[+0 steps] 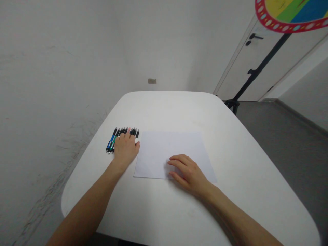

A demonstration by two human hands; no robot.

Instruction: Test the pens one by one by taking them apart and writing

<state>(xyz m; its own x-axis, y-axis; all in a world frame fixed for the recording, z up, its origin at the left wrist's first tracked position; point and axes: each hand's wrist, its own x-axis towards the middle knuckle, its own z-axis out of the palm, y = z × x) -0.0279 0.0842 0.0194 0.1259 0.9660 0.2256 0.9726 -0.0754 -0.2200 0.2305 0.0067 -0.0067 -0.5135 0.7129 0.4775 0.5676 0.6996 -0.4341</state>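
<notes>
My left hand (126, 147) lies over a row of several pens (112, 140) on the left of the table, its fingers on top of them and the thumb out to the right. The pens lie side by side, tips pointing away; blue, green and black barrels show, with one pink one, and the hand hides their middles. A white sheet of paper (156, 153) lies flat just right of the pens. Over its near right part rests my right hand (188, 172), fingers loosely curved and apart, with nothing in them.
The white table (169, 109) has rounded corners and stands close to a scuffed grey wall (64, 68). At the right, beyond the table edge, a colourful wheel (294, 15) stands on a black stand (256, 71) before a white door (243, 65).
</notes>
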